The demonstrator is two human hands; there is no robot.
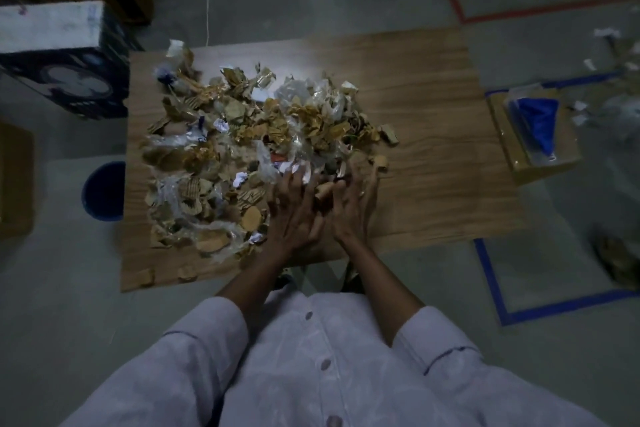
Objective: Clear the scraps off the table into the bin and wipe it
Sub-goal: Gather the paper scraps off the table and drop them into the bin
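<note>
wooden table [433,135] holds scraps [249,135]; both hands [322,208], fingers spread and unclenched, press the pile's near edge.

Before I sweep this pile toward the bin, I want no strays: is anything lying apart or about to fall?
Yes. Two cardboard scraps sit apart from the scrap pile at the near edge of the table, likely to drop. More white scraps already lie on the floor, far right.

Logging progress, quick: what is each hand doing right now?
Left hand: open, fingers spread on the scraps.
Right hand: open, pressed against the scraps, holding nothing clearly.
</note>
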